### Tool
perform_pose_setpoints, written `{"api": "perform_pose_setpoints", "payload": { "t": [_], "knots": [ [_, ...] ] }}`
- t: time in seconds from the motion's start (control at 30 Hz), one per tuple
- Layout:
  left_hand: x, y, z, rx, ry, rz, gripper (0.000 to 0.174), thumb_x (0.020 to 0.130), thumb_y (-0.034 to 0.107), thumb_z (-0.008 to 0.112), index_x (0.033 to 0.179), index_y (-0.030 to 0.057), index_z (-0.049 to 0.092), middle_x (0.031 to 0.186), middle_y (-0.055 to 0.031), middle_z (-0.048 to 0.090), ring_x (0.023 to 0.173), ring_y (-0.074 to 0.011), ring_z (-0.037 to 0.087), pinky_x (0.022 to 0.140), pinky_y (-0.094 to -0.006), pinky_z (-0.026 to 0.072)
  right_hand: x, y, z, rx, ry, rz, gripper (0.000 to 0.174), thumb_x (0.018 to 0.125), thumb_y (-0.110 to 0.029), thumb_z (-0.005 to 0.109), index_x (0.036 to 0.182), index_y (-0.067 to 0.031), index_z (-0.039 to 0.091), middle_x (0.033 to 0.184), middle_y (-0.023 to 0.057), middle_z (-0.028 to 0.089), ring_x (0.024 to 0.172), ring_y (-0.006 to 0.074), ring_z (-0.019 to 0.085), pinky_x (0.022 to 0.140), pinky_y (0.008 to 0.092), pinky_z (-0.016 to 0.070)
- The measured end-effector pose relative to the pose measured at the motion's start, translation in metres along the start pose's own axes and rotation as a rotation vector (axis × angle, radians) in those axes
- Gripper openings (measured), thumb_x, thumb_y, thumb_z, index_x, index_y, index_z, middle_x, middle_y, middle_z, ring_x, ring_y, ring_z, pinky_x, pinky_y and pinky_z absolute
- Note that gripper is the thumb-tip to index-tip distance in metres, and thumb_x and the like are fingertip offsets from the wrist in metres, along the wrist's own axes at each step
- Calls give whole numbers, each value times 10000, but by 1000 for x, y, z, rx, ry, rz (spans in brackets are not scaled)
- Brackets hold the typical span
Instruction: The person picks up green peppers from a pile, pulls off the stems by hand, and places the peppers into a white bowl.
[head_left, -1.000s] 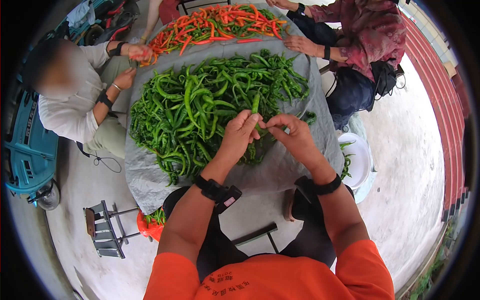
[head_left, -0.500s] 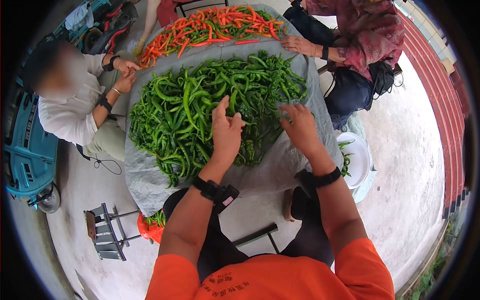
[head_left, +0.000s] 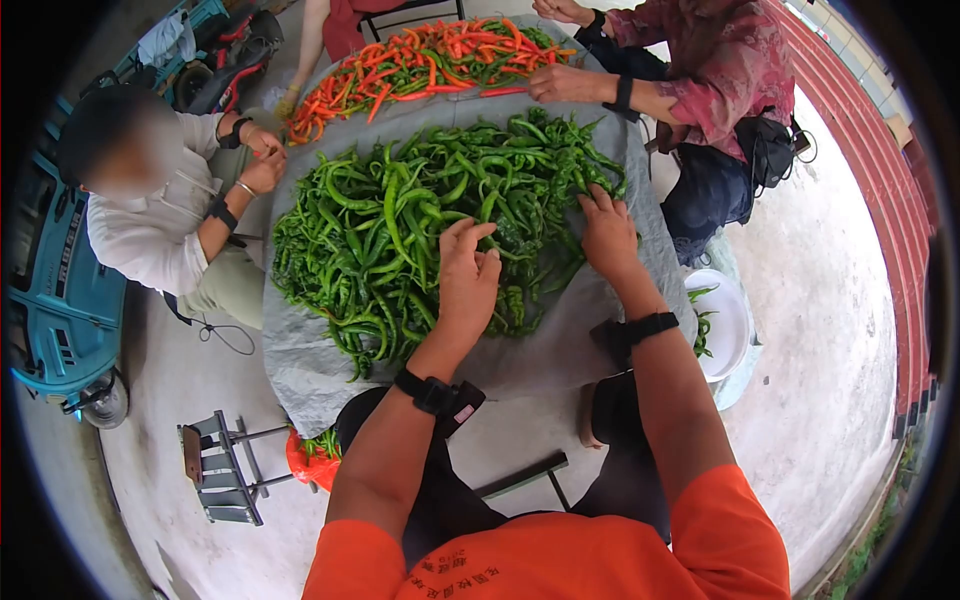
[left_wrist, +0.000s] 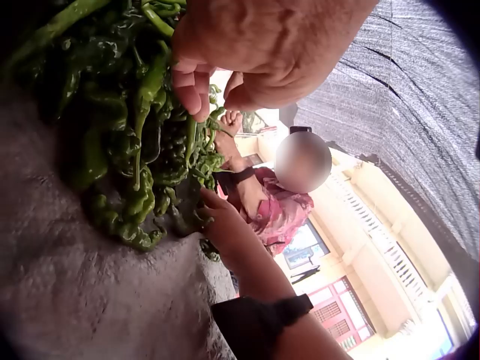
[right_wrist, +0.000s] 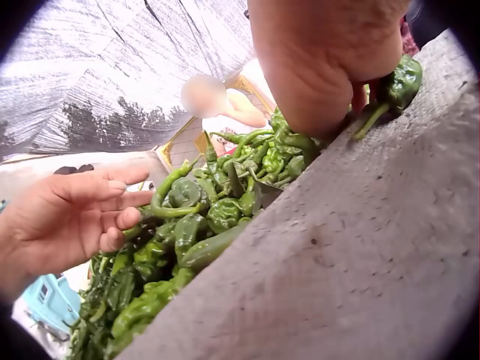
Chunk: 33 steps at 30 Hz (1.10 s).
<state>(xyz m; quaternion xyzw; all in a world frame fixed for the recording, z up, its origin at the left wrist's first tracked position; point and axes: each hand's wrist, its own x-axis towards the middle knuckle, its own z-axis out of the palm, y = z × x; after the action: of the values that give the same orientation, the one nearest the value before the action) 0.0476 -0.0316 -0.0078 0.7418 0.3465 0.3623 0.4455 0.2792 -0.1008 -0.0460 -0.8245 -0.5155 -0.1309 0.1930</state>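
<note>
Green peppers (head_left: 390, 215) lie in a heap on a grey sheet (head_left: 540, 365). My left hand (head_left: 468, 275) is over the front of the heap; the right wrist view shows this hand (right_wrist: 67, 217) with parted, slightly bent fingers beside a curved pepper (right_wrist: 176, 191), holding nothing. At the heap's right edge, my right hand (head_left: 610, 235) reaches down with extended fingers touching the peppers. A dark green pepper (right_wrist: 403, 82) is next to the right hand (right_wrist: 322, 67), whose fingertips are mostly hidden there. The hands are apart.
Red and green peppers (head_left: 430, 60) form another heap at the far end. A white basin (head_left: 725, 325) holding some green peppers stands at the right. People sit at both sides. A folding stool (head_left: 225, 470) and a red bag (head_left: 312, 465) are at the lower left.
A pepper was between both hands a second ago; they have since separated and hold no visible pepper. My right hand has moved up to the heap's right edge. The head view has shifted slightly.
</note>
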Motion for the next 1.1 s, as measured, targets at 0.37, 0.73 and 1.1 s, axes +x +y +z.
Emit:
{"api": "perform_pose_setpoints", "payload": {
  "t": [0.37,0.73,1.1],
  "knots": [
    [-9,4,-8,-12,-39,39,257,913,3,540,1165,28,585,1278,-112,471,789,-141,620,715,-264,526,2,-3,11,99,14,-4,321,806,-77,563,1105,-107,676,1184,92,617,1050,338,564,906,440,461],
    [-5,15,-3,-250,-162,-79,228,963,90,524,1180,41,576,1072,-56,636,716,-101,626,587,-215,461,-13,-48,-60,510,233,30,112,821,-71,673,922,-39,709,997,131,625,903,303,617,766,370,506],
    [11,12,-5,-850,-345,-331,376,1021,344,468,1211,44,593,988,-25,680,743,-65,597,590,-210,434,-48,-96,-84,615,246,-428,260,760,6,722,1002,-86,695,1097,91,572,971,259,602,796,328,518]
  ]
}}
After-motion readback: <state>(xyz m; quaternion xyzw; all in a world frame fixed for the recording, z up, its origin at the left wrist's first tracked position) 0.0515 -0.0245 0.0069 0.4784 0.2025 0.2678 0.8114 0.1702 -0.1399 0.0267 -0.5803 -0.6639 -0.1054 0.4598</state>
